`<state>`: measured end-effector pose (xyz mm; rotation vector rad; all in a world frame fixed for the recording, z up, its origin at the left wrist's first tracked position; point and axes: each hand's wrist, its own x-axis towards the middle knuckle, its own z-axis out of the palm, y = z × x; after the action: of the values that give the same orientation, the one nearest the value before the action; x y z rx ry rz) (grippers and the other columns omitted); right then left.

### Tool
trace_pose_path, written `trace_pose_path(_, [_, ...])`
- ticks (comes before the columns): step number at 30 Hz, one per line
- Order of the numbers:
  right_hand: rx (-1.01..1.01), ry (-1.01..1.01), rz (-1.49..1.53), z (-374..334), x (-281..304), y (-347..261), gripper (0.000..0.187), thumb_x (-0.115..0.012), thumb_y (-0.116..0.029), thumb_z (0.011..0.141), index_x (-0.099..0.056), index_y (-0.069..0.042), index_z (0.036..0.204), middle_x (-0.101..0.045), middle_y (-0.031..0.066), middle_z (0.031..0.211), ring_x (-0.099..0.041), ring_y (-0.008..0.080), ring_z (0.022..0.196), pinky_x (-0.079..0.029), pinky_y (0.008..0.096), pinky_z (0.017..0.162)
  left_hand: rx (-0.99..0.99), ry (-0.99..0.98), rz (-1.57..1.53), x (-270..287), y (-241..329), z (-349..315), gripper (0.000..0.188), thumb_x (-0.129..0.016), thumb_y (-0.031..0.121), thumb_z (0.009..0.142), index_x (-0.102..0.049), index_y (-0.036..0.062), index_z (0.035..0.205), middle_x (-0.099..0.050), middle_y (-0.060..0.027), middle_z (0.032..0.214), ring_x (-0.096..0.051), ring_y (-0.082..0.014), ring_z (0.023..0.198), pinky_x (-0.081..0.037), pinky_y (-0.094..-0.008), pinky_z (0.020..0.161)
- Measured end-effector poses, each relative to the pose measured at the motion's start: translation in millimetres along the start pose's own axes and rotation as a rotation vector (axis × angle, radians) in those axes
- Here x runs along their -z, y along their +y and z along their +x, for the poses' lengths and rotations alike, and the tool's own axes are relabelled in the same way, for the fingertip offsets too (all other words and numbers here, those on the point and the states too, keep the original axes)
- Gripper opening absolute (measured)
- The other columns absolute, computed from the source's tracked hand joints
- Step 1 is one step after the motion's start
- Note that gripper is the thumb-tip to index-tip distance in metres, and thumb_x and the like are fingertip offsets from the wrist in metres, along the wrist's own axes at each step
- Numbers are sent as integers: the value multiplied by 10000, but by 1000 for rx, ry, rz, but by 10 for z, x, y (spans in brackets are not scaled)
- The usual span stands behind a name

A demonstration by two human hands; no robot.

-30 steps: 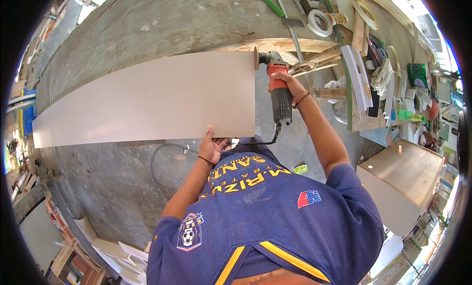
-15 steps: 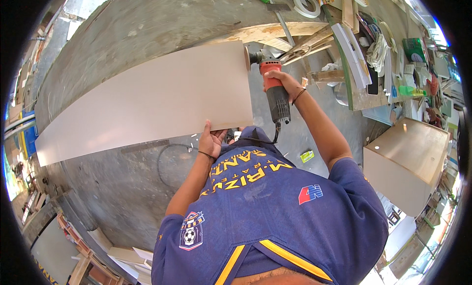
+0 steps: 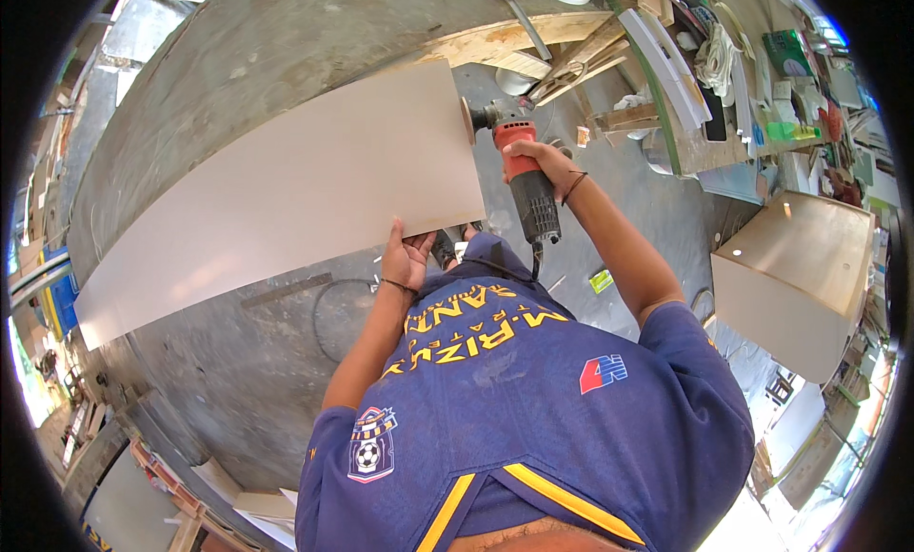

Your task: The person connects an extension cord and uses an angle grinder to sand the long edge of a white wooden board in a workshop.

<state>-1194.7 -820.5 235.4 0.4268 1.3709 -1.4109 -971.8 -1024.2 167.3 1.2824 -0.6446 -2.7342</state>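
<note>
A long pale laminate board [image 3: 276,180] stretches from the left to the middle, its far side lying on the grey worktop [image 3: 333,38]. My left hand [image 3: 407,254] grips the board's near edge by its right end, thumb on top and fingers underneath. In my right hand [image 3: 543,166] is a red and black angle grinder [image 3: 522,157], held round its body. Its disc [image 3: 466,120] stands against the board's right end edge; whether it spins cannot be made out. The grinder's cord [image 3: 536,259] hangs down toward my shirt.
Wood strips [image 3: 581,66] lean beyond the grinder. A cluttered bench at the right holds white strips [image 3: 671,76] and a bundle of cord [image 3: 716,61]. A box-shaped cabinet [image 3: 790,276] stands at the right. A green wrapper [image 3: 601,281] lies on the floor.
The grinder has moved nearer to me along the board's right end edge. My left hand keeps its grip on the near edge. The whole view has shifted slightly.
</note>
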Motion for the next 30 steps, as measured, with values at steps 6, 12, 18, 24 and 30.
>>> trace_pose_path(6, [0,31,-4,-156,7,276,390,-675,-336,731,-553,-23,930,-623,111,765,-634,178,633,-528,292,567,-2,-9,3,19,-5,14,372,-458,340,957,-492,52,1191,-590,-111,1143,-563,-237,1084,-451,-396,970])
trace_pose_path(12, [-38,2,-14,-297,53,516,386,-668,-316,727,-541,-26,948,-622,115,795,-641,189,665,-531,300,595,-6,-8,24,22,-1,25,367,-454,334,959,-491,53,1192,-581,-115,1159,-561,-245,1091,-463,-401,955])
trace_pose_path(18, [-22,-5,22,-451,52,697,409,-686,-308,722,-543,-15,970,-619,107,818,-640,186,697,-531,308,632,-13,-21,24,31,-12,32,367,-461,328,956,-485,48,1192,-571,-125,1173,-558,-259,1099,-472,-406,943])
trace_pose_path(24, [-11,36,38,-486,35,881,399,-681,-351,712,-577,-19,907,-632,115,766,-626,184,610,-526,306,564,-23,-10,13,35,-11,39,376,-467,317,955,-467,36,1205,-562,-134,1183,-557,-270,1102,-476,-412,948])
trace_pose_path(30, [-21,-6,47,-579,68,1017,378,-689,-311,727,-567,-9,920,-617,91,811,-635,182,690,-520,294,635,-20,-28,11,56,-12,64,372,-496,325,941,-484,48,1187,-569,-119,1166,-555,-259,1092,-448,-411,970])
